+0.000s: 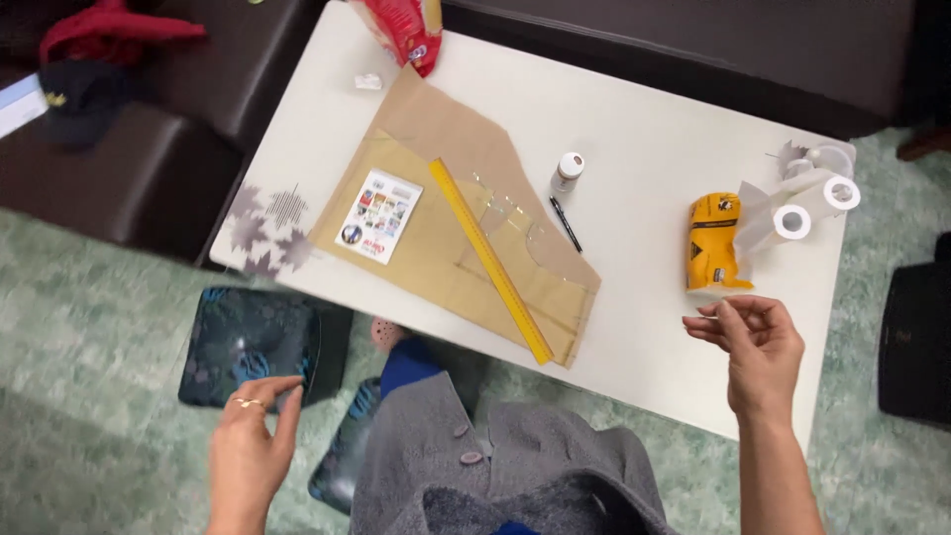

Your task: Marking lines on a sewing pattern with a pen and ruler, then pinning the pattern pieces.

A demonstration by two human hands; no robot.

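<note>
1. The right hand point(758, 342) hovers over the table point(644, 129) near its front right corner, thumb and forefinger pinched together on something thin and small; what it is cannot be told.
2. Just beyond that hand lies a yellow pouch point(711, 243), and beside it, toward the right edge, two white rolls point(817, 203).
3. The left hand point(253, 436), with a ring on one finger, is off the table, below its front left corner. Its fingers are loosely spread and the fingertips touch the edge of a dark patterned cushion point(253, 342) on the floor.
4. In the middle of the table lie sheets of brown paper point(441, 253), with a long yellow ruler point(490, 260) laid slantwise across them and a small printed card point(378, 215) on their left part.
5. A small white-capped bottle point(567, 171) and a black pen point(566, 224) sit just right of the paper.
6. A red bag point(404, 30) rests at the far edge.
</note>
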